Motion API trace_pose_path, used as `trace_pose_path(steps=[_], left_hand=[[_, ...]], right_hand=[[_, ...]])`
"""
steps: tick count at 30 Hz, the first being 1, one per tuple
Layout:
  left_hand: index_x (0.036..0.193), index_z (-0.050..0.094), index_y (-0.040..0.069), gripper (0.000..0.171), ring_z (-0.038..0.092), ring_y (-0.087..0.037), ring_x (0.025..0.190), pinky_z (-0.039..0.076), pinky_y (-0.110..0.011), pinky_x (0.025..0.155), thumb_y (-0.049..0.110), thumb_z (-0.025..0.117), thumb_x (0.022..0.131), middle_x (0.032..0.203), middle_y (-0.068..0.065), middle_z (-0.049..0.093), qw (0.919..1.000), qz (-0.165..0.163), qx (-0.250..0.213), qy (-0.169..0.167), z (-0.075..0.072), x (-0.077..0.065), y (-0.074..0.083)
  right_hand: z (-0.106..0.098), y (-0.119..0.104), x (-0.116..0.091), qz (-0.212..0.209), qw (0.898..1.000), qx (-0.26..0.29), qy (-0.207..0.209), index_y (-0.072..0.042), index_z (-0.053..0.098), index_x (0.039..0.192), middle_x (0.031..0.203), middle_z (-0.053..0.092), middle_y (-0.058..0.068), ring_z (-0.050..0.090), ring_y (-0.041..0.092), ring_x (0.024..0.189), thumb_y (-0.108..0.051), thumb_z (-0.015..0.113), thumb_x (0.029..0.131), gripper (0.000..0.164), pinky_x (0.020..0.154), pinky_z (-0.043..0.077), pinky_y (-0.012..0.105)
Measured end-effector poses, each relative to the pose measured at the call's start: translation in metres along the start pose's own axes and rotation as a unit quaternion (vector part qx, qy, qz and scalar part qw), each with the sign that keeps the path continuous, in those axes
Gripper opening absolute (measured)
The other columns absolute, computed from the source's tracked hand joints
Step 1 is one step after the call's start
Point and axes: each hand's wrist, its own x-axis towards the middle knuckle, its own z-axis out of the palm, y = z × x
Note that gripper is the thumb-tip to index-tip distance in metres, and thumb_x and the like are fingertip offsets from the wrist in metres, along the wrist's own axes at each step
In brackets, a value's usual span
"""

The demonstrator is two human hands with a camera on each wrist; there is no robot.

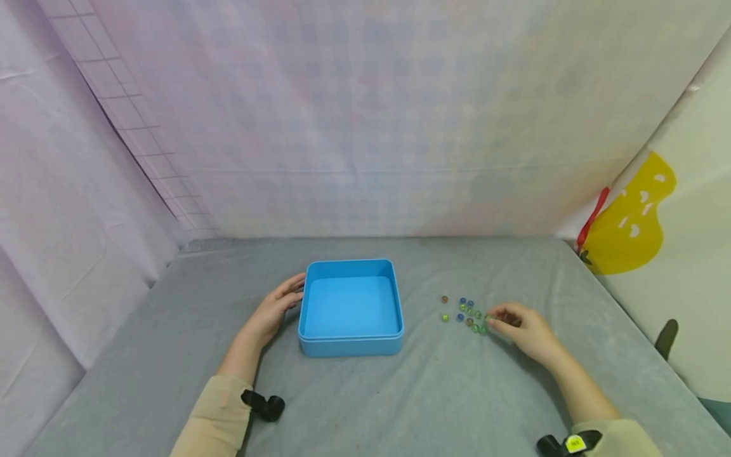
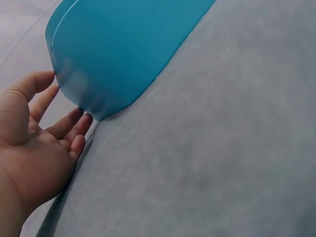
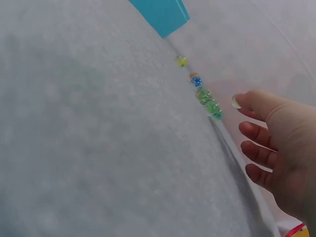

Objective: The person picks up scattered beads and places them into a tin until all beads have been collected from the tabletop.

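Pale fabric walls (image 1: pixel 354 127) are enclosing a table draped in grey cloth (image 1: pixel 354 406), while a yellow printed shape (image 1: pixel 634 235) with white flecks is showing on the hanging at right. Near the middle of the cloth, a blue open-topped box (image 1: pixel 351 347) is sitting flat between my two hands. My left hand (image 1: pixel 270 319) is resting at the box's left side, its fingers spread and relaxed, some fingertips touching the outer wall near a rounded corner without curling round it. To the right of the box, well apart from it, small glass marbles (image 1: pixel 478 315) are lying in a loose cluster on the cloth. Green ones are gathering nearest my right hand (image 1: pixel 528 333), blue marbles (image 1: pixel 460 317) and brown ones are sitting among and behind them, and a yellow-green marble (image 1: pixel 445 318) is lying toward the box. At the cluster's right edge, my right hand is bending its fingers, with thumb and forefinger coming almost together beside a green marble; I cannot tell whether they are pinching it. Tan sleeves (image 1: pixel 214 412) are covering my forearms, and black wrist devices (image 1: pixel 267 406) are sitting at both cuffs, the right one bearing a yellow label (image 1: pixel 575 443).
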Motion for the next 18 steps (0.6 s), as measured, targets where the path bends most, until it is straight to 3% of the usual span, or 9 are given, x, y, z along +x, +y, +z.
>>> trace_pose_path(steps=[10, 18], left_hand=[[0.147, 0.038, 0.01, 0.05, 0.025, -0.029, 0.138, 0.019, -0.053, 0.106, 0.016, 0.052, 0.1, 0.15, -0.015, 0.034, 1.0, -0.002, 0.003, 0.005, 0.0, 0.0, 0.0], [0.146, 0.039, 0.011, 0.049, 0.027, -0.028, 0.137, 0.02, -0.052, 0.106, 0.017, 0.052, 0.099, 0.149, -0.013, 0.036, 0.9999, -0.004, 0.006, 0.013, 0.001, 0.0, -0.001]], right_hand=[[-0.003, -0.01, 0.003, -0.032, 0.999, 0.004, 0.027, -0.006, 0.07, 0.097, 0.082, 0.06, -0.001, 0.052, 0.01, 0.071, -0.011, 0.071, 0.088, 0.011, 0.059, 0.044, 0.026], [-0.005, -0.023, 0.005, -0.023, 0.999, -0.011, 0.022, -0.008, 0.07, 0.099, 0.083, 0.059, -0.002, 0.052, 0.012, 0.074, -0.017, 0.069, 0.09, 0.014, 0.062, 0.044, 0.027]])
